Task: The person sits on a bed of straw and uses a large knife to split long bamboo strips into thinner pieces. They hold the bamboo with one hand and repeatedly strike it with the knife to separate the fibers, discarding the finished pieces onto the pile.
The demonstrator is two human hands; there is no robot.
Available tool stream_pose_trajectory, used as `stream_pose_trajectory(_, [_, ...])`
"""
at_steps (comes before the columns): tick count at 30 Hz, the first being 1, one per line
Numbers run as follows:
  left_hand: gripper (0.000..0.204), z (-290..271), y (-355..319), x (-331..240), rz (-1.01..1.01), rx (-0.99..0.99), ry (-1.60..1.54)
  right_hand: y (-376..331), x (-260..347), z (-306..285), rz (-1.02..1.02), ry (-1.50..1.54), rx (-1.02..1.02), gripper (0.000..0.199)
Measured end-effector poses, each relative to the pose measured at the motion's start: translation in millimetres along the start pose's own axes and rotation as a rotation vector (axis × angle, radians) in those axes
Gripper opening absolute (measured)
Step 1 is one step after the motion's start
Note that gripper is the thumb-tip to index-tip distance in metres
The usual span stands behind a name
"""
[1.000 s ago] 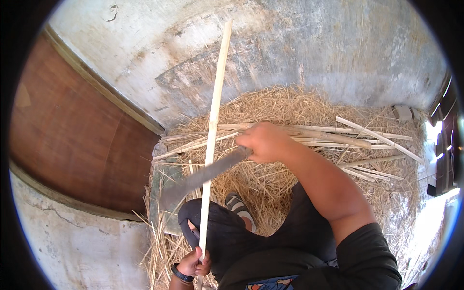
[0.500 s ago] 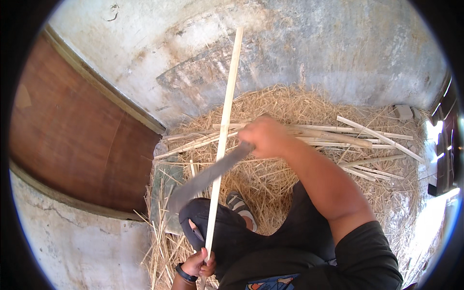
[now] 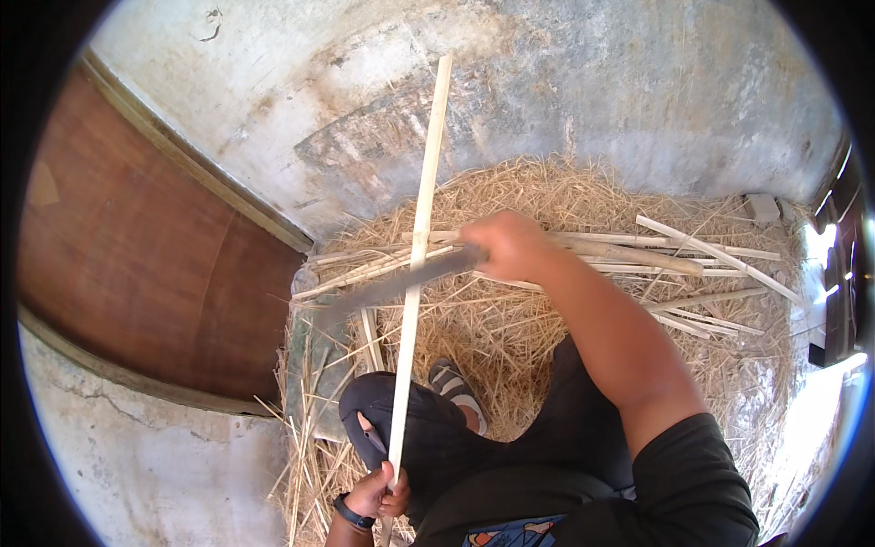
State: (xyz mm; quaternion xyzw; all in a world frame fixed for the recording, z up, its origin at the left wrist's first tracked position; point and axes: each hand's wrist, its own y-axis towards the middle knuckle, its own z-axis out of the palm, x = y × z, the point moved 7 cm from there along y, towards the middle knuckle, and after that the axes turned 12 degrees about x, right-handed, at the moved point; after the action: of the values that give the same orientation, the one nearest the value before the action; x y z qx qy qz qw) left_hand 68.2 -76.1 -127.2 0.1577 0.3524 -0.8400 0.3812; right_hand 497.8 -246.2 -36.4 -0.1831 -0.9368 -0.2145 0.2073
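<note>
At the lower left, my left hand point(image 3: 375, 494) is closed around the near end of a long pale bamboo strip point(image 3: 427, 173). From there the strip slants up and away over my left knee, its far end in front of the wall. My right hand point(image 3: 510, 244) grips a machete by its handle, which the fingers hide. Its dark blade point(image 3: 394, 286), smeared by motion, points left and crosses over the middle of the strip. Whether the edge touches the strip I cannot tell.
Bamboo poles and split strips point(image 3: 629, 260) lie on a heap of straw-like shavings point(image 3: 538, 187) along the stained wall point(image 3: 638, 82). A brown wooden panel point(image 3: 164, 255) stands at the left. My sandalled foot point(image 3: 453, 387) rests on the shavings; a small block point(image 3: 762, 208) sits far right.
The machete blade has swung upward and away from my left knee, now lying flatter across the strip. My right hand has shifted slightly right. The strip's far end moved a little left.
</note>
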Motion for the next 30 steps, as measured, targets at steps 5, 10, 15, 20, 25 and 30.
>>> stream_pose_trajectory(5, [0.055, -5, -27, -35, 0.134, -0.491, 0.474, -9, -34, -28, 0.383, 0.116, -0.042, 0.018])
stream_pose_trajectory(10, [0.055, 7, -10, -44, 0.168, -0.465, 0.580, -3, 33, -8, -0.111, -0.095, 0.053, 0.014])
stream_pose_trajectory(15, [0.051, 16, -22, -60, 0.314, -0.556, 0.919, -4, 59, -17, -0.102, -0.215, 0.118, 0.013])
stream_pose_trajectory(20, [0.049, 21, -34, -78, 0.440, -0.779, 1.109, -15, -6, -45, 0.208, -0.034, -0.085, 0.015])
stream_pose_trajectory(25, [0.048, 28, -24, -84, 0.446, -0.859, 1.293, -6, 47, -6, -0.017, -0.223, 0.087, 0.015])
stream_pose_trajectory(30, [0.052, 28, -30, -89, 0.438, -0.912, 1.402, 2, -18, 4, 0.127, 0.020, 0.070, 0.017])
